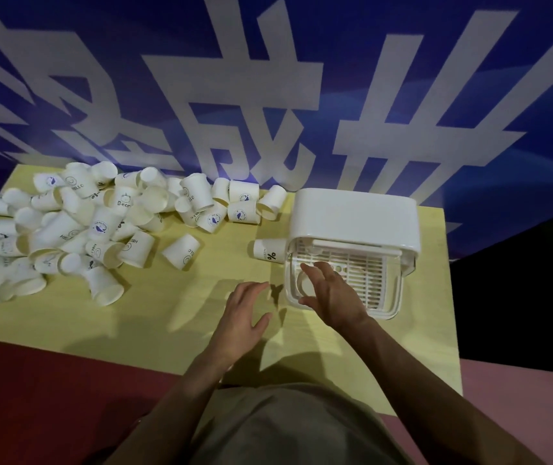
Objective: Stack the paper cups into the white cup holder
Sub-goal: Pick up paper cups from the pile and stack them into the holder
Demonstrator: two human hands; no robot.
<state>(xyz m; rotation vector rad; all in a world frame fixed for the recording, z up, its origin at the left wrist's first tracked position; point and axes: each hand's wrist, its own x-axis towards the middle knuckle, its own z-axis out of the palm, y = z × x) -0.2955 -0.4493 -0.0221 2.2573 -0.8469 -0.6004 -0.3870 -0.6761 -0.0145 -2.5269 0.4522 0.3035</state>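
A big heap of white paper cups lies tumbled over the left and back of the yellow table. One cup lies on its side against the left wall of the white cup holder. The holder stands at the table's right, with a slotted white tray sticking out of its front. My right hand hovers over the tray's near left corner, fingers spread, holding nothing. My left hand hangs just left of it above the table, fingers apart and empty.
A blue wall with large white characters rises right behind the table. Red floor lies to the near left, pink floor to the near right. A single cup lies apart from the heap near the table's middle.
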